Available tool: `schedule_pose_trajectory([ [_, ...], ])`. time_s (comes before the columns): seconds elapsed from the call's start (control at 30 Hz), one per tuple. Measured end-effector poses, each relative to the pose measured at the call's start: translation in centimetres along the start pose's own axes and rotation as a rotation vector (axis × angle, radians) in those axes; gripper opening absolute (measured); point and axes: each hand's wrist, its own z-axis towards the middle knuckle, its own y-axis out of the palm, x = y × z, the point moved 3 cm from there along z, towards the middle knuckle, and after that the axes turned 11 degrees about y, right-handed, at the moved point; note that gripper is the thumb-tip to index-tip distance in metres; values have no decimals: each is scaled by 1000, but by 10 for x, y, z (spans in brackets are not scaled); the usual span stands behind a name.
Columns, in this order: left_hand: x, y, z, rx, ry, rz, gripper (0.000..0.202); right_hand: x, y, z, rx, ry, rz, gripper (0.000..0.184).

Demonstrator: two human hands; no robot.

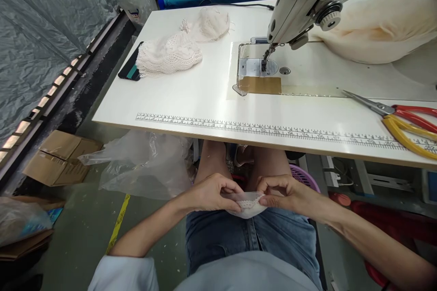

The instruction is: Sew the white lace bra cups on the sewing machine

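Observation:
Over my lap, a small piece of sheer white fabric with a lace edge (248, 205) is stretched between both hands. My left hand (218, 193) pinches its left end between thumb and fingers. At the right end, my right hand (282, 193) grips the lace edge in the same way. The fabric hangs in a shallow curve below the fingertips, just in front of the table's front edge. On the table above lie a stack of white lace pieces (170, 54) and a sheer pale piece with loose threads (213, 23).
A sewing machine (290, 9) stands on the white table (191, 95), with a printed ruler (259, 129) along its front. Scissors with red and yellow handles (392, 111) lie at the right. Cream fabric (385, 27) sits behind. A plastic bag (146, 163) and a cardboard box (61, 159) are at left.

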Motion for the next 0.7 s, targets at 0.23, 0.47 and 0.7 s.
schedule_pose_trajectory([
  [0.23,3,-4,2,-27,59,91,33,-7,-3,0,27,29,-54,27],
  [0.47,-4,-7,4,12,53,124,30,-5,-3,3,52,63,-70,31],
  [0.7,-7,-7,4,67,73,66,24,-5,-2,5,66,63,-95,32],
])
